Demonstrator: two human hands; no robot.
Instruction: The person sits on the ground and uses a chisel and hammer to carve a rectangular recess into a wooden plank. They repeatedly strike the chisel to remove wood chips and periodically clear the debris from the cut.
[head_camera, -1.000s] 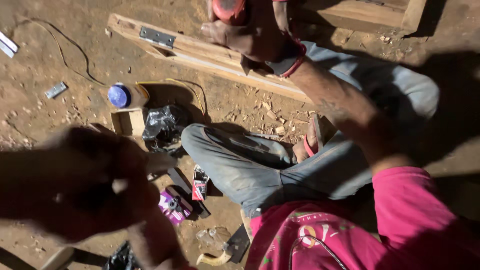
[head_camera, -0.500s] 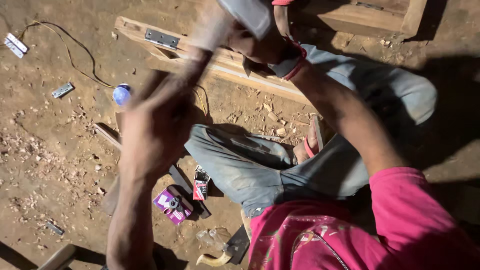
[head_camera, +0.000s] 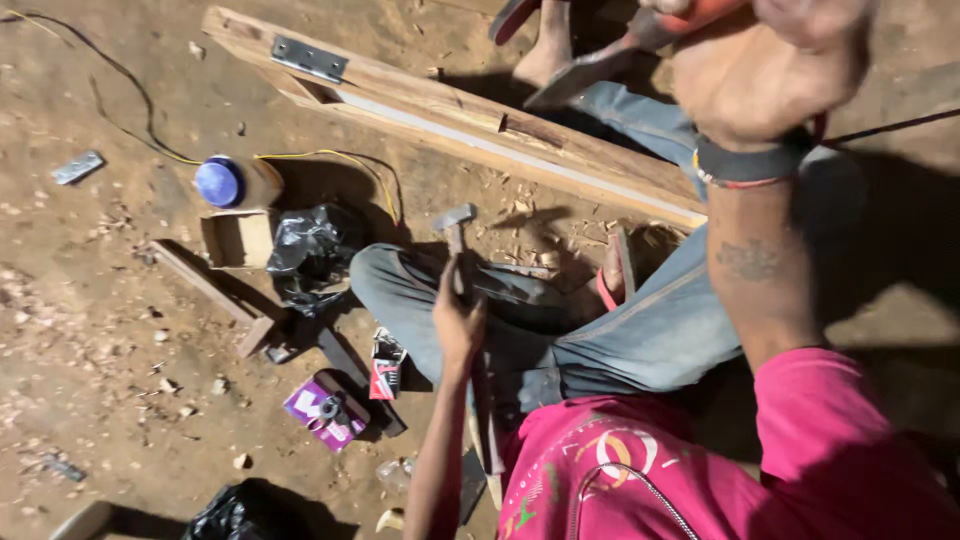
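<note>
Woodwork on a dirt floor (head_camera: 90, 330), seen from the worker's head. Left hand (head_camera: 458, 322), fingers wrapped round the handle, holds a hammer (head_camera: 455, 225) upright above the knee. Right hand (head_camera: 770, 70), raised close to the camera, is closed on a reddish tool only partly in view. Long wooden frame piece (head_camera: 480, 130) lies beyond the legs, one metal hinge (head_camera: 308, 58) already fitted, a notch cut mid-length with shavings beside it; fitting there looks unfinished.
</note>
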